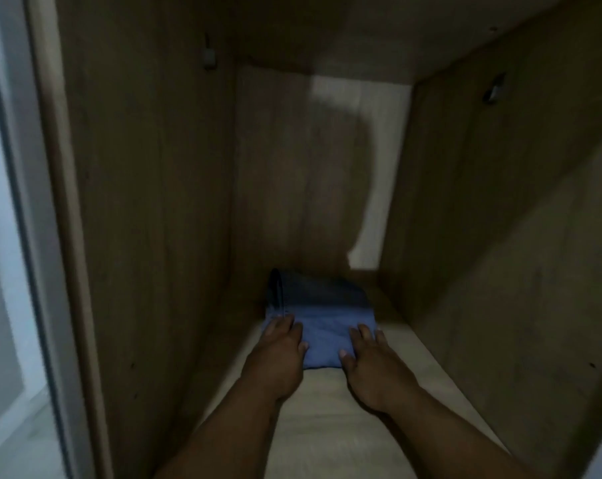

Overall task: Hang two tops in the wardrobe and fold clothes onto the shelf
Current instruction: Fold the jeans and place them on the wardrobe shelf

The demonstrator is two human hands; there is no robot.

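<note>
My left hand (279, 344): fingers straight, flat on the blue folded cloth (323, 335).
My right hand (370, 354): fingers straight, pressing its right side.
Cloth: on the wardrobe shelf (323, 420), against a darker folded garment (318, 291) behind.
Writing: none readable.

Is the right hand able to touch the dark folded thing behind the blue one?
Probably yes. The right hand rests flat on the blue cloth, and the dark garment lies just beyond with nothing between.

No text, label, brand, number or sign can be read anywhere in this dim, blurred view.
</note>
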